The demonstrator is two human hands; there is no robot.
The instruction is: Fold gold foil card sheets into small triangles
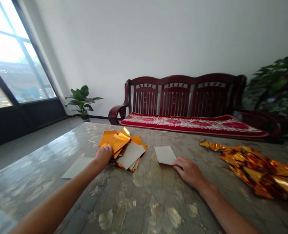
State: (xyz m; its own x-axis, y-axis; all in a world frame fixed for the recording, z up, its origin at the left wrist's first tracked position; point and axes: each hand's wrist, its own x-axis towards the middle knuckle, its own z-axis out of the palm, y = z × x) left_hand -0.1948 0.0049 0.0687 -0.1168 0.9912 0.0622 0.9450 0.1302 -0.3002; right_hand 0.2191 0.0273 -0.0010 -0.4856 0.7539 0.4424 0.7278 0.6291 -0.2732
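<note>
My right hand pinches the near right corner of a pale grey card, just above or on the table. To the left, my left hand has its fingers closed at the near edge of a gold foil-faced card on a loose pile. Several gold and grey pieces overlap in that pile, with a grey card lying on its right side. Beyond my left wrist, a larger pale sheet lies flat, partly hidden by my forearm. The tip of my left thumb is hidden.
Crumpled gold foil spreads over the right side of the patterned table. Behind the table stands a dark wooden bench with a red floral cover. Potted plants flank the bench; a window is at left.
</note>
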